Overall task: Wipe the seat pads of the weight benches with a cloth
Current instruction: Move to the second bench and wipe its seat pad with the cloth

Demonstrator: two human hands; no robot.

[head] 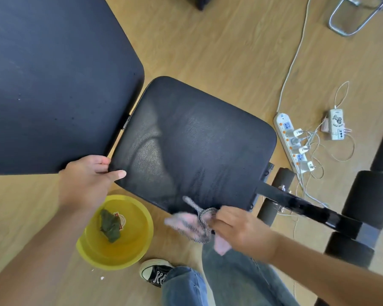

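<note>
At the seat pad's (192,146) near-left corner, the left hand (86,180) grips the edge, thumb on top, fingers curled beneath. Along the near edge, the right hand (234,228) is closed on a blurred patterned cloth (190,224), which overlaps the pad's rim. The long back pad (53,80) sits just beside the seat, a narrow gap between. On the wooden floor (219,51) below the corner, a yellow basin (117,233) holds 1 dark green rag (110,226); a power strip (293,142) lies off the far-right edge.
</note>
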